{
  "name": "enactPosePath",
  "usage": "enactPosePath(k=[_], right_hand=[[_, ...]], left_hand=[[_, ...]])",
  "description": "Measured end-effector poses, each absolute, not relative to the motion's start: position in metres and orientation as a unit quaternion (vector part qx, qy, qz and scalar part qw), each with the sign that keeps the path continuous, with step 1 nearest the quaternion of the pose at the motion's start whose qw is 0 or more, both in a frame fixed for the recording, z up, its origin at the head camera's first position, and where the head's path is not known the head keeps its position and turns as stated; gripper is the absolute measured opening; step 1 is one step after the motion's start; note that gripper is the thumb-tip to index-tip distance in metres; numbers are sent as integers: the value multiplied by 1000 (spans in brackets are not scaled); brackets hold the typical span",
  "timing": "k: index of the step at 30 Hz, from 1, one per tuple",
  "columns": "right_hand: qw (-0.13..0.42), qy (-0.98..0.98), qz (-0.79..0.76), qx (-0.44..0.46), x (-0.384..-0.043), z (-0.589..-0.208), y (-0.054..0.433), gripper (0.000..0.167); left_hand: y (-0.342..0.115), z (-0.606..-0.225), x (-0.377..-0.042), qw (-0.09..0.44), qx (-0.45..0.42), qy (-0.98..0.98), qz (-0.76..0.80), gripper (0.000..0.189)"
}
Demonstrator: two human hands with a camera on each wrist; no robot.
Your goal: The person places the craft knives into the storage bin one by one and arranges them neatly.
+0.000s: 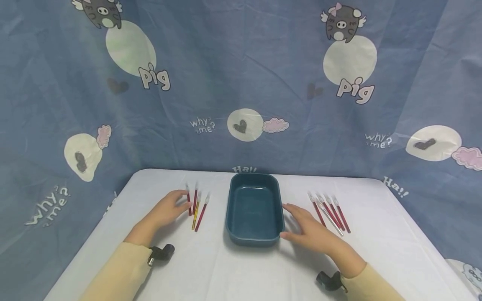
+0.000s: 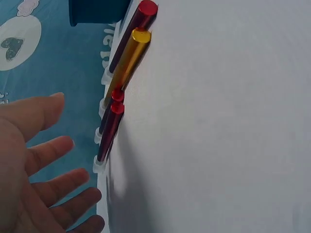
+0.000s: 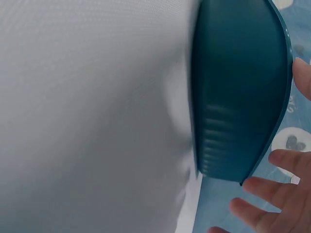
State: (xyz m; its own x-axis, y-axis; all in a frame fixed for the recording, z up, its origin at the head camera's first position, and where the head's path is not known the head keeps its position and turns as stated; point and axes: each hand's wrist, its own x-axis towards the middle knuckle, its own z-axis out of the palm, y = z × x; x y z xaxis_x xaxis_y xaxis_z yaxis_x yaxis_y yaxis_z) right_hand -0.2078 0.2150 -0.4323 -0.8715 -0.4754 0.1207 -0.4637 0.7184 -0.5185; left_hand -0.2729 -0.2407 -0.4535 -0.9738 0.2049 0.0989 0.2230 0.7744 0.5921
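Note:
On the left, my left hand [image 1: 169, 207] hovers beside several slim metallic sticks with clear tips, which look like capped craft knives. One is gold [image 1: 196, 216]; the others are red, such as the rightmost one [image 1: 202, 217]. In the left wrist view the fingers spread apart, holding nothing. My right hand [image 1: 310, 230] is at the right side of a dark teal rectangular box [image 1: 254, 241]. Its thumb [image 3: 302, 77] is at the rim in the right wrist view, with the fingers loosely extended; whether they press it I cannot tell. Nothing lies inside the box.
Behind the right hand lies a second group of similar capped sticks, several red [image 1: 342, 214] and one silver [image 1: 332, 221]. A white cloth [image 1: 226, 276] covers the table. A blue printed curtain [image 1: 278, 79] hangs behind the table's far edge.

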Motion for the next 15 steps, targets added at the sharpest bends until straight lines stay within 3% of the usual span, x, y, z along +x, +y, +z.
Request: enactPosePath(k=[15], right_hand=[[26, 923, -289, -254, -210, -435, 207, 90]], left_hand=[[-238, -454, -286, 8, -58, -950, -306, 54]])
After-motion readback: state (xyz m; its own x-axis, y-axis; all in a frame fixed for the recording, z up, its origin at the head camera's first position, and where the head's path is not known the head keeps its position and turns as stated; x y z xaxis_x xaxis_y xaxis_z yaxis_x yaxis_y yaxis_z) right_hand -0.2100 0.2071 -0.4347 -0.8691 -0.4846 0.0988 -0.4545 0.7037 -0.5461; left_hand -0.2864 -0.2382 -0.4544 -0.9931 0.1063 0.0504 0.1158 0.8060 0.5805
